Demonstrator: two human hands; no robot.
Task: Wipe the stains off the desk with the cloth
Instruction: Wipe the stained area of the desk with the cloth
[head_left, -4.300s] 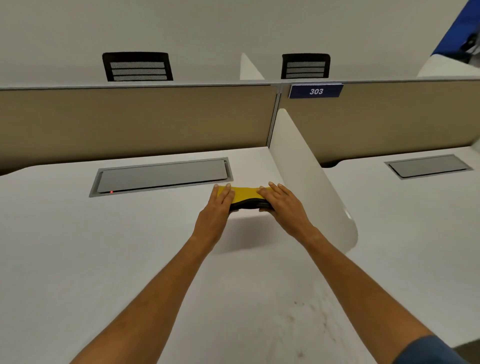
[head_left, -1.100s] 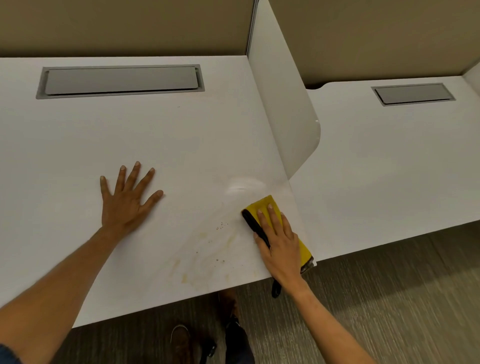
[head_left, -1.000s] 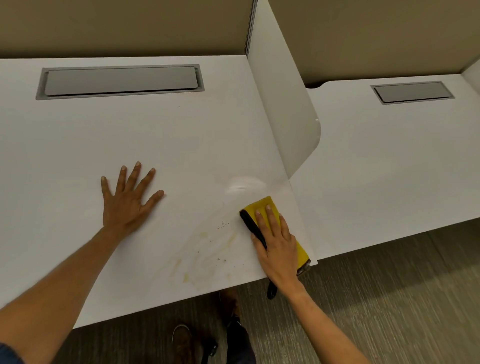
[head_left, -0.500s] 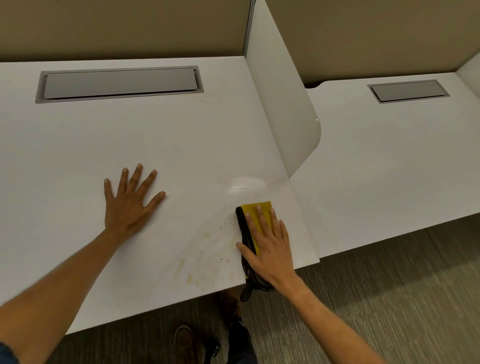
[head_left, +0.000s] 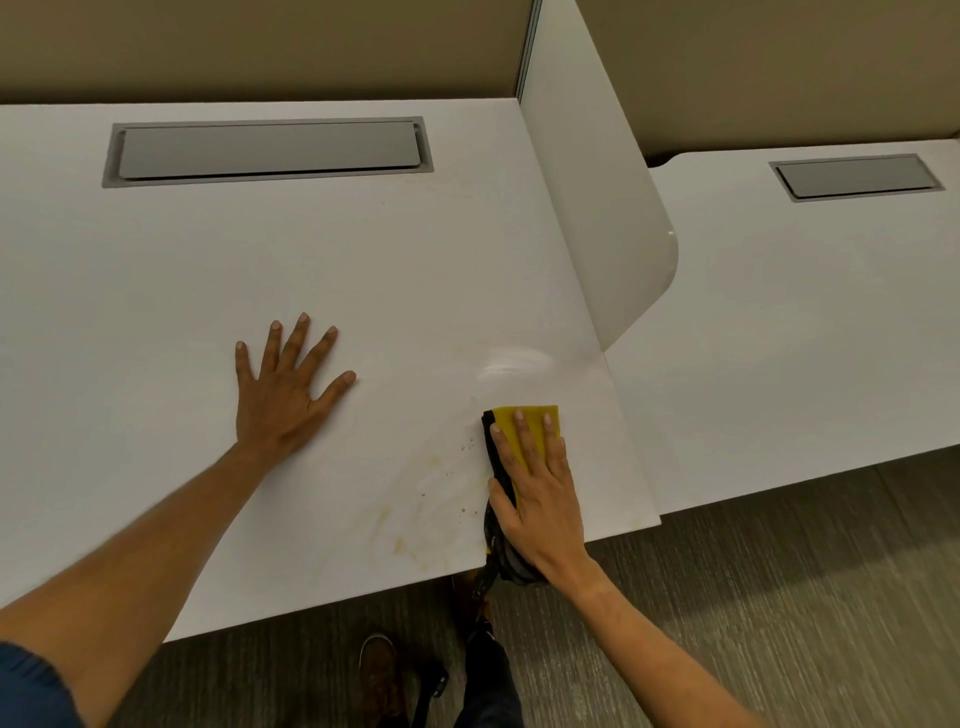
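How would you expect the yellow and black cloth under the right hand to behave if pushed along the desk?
The yellow and black cloth probably slides flat under the right hand. Its black end droops over the white desk edge, so it is likely floppy and may bunch.

On the bench (head_left: 156, 312), the left hand (head_left: 280, 395) lies flat with fingers spread, well left of the right hand (head_left: 540, 499), which presses flat on the cloth (head_left: 524, 421) near the bench's front right corner. The cloth's near end hangs over the front edge. The stains (head_left: 426, 519) lie just left of the cloth, between the two hands and close to the front edge. A cable hatch (head_left: 267, 150) sits in the bench along its far side. A divider panel (head_left: 592, 208) stands on the bench's right edge, behind the cloth. Right of it lies a neighbouring desk (head_left: 779, 338) with its own hatch (head_left: 857, 176) at the back. The floor (head_left: 779, 597) shows in front, below both.
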